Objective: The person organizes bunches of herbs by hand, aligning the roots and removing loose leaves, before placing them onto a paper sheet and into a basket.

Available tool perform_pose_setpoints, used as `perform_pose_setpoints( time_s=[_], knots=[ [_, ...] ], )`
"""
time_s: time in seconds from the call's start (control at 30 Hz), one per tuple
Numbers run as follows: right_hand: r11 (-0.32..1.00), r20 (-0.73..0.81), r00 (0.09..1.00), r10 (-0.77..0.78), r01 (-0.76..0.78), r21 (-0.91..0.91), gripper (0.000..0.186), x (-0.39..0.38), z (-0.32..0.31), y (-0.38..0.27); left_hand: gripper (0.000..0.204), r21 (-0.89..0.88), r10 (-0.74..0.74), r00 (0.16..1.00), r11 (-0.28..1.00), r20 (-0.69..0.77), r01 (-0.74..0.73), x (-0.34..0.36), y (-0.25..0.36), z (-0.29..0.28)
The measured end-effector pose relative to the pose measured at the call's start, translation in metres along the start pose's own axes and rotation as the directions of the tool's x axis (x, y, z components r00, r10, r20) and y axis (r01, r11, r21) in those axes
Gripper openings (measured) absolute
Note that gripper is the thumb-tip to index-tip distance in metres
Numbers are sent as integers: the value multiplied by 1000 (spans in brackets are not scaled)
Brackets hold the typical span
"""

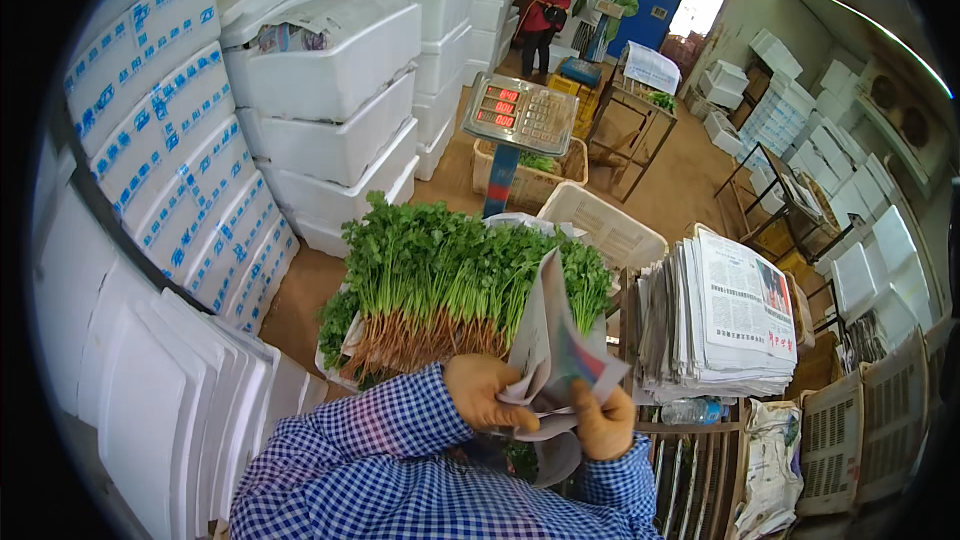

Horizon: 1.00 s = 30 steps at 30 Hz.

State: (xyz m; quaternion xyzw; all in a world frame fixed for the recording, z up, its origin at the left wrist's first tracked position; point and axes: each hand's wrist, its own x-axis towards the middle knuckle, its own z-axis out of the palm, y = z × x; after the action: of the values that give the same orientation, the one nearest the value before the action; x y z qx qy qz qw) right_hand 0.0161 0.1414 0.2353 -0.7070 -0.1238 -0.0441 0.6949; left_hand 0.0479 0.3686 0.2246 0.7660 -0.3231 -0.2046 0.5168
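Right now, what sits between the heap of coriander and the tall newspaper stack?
In the head view, the folded newspaper sheet held by both gloved hands stands between the coriander heap and the newspaper stack.

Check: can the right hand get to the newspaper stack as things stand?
Probably yes. The right hand sits just left of the newspaper stack with nothing between them, but both it and the left hand are gripping a folded newspaper sheet, so it isn't free.
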Motion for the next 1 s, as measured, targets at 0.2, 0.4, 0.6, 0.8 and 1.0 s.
perform_pose_setpoints(
  time_s=[0.2,0.4,0.6,0.8,1.0],
  knots=[
    [998,-241,969,46,-57,-36,23,-6,-66,-7,30,-211,-127,862,977,-491,24,-29,13,1],
    [995,-410,908,80,-99,-25,30,-8,-140,-18,32,-373,-154,901,928,-404,-9,-61,-7,4],
    [993,-521,852,52,-98,-61,32,-1,-202,8,43,-665,-356,796,743,-490,-77,-74,-6,-23],
    [952,-596,801,66,-230,-204,29,25,-222,11,42,-756,-532,637,642,-558,-127,-102,-18,-86],
    [841,-481,877,-17,-247,-481,34,95,-206,-3,42,-581,-504,633,807,-587,103,-90,-42,-154]
  ],
)
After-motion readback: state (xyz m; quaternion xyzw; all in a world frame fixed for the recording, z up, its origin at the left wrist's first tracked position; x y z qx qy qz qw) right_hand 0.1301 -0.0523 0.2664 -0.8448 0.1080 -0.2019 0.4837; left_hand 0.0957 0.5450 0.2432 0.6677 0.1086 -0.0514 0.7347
